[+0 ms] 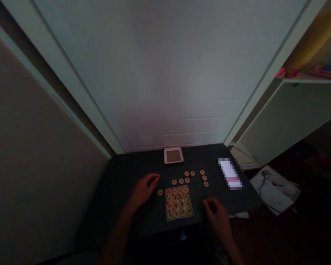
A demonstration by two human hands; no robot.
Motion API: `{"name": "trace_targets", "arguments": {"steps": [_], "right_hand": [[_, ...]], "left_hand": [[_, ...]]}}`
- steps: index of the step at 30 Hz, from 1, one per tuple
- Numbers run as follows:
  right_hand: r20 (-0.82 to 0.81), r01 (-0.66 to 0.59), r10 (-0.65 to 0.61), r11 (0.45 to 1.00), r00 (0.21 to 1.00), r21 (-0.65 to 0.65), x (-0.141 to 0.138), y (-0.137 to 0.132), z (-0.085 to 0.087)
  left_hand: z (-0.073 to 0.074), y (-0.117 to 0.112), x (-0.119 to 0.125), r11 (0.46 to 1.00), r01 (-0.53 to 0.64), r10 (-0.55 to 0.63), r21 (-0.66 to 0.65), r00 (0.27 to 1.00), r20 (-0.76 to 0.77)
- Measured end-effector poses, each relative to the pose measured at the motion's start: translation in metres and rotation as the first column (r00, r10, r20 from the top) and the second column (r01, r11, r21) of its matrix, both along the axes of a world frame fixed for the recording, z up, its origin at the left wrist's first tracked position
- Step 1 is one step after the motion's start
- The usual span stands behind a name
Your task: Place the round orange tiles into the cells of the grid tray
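Note:
A square tray [193,218] filled with rows of round Chinese chess pieces lies near the front edge of the dark table. Red-marked pieces [180,191] fill its top row and part of the left column; dark-marked pieces [182,212] take up the rest. My left hand [143,189] is over the table left of the tray, fingers curled to a pinch; what they hold, if anything, is too small to make out. Closest to it lies a single red-marked piece [160,192]. To the tray's right, my right hand [217,213] is loosely closed by the table edge, with no piece visible between its fingertips.
Several loose red-marked pieces [181,181] lie behind the tray, with a short column of pieces [204,177] farther right. A framed rectangular object [173,155] sits by the white wall panel [154,73]. A bright pixelated phone-like shape [230,173] lies at the right.

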State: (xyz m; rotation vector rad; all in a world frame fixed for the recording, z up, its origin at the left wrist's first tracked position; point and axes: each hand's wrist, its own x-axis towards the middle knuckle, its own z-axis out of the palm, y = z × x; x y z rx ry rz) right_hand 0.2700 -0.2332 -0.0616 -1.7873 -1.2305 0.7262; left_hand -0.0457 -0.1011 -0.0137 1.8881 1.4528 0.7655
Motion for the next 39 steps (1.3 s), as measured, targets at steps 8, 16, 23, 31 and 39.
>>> {"name": "trace_targets", "arguments": {"steps": [8,16,23,31,39], "right_hand": [[-0.006,-0.018,0.017,1.000,1.000,-0.017,-0.003,0.010,-0.002],[0.007,-0.010,0.010,1.000,1.000,-0.008,-0.003,0.017,0.002],[0.040,-0.011,0.013,1.000,0.999,-0.026,0.003,0.018,0.000],[0.022,0.007,-0.006,0.999,1.000,-0.040,0.001,0.015,0.000],[0.037,0.015,-0.014,0.999,0.999,-0.033,0.005,0.017,-0.003]], "left_hand": [[-0.029,-0.024,-0.024,0.978,0.149,-0.113,0.147,0.966,-0.230],[-0.051,-0.018,-0.016,0.979,0.147,-0.117,0.138,0.972,-0.204],[-0.050,0.010,-0.005,0.980,0.171,-0.156,0.098,0.977,-0.143],[-0.044,0.021,0.012,0.968,0.236,-0.228,0.087,0.969,-0.097],[-0.040,0.013,-0.009,0.981,0.168,-0.156,0.094,0.979,-0.128]]}}
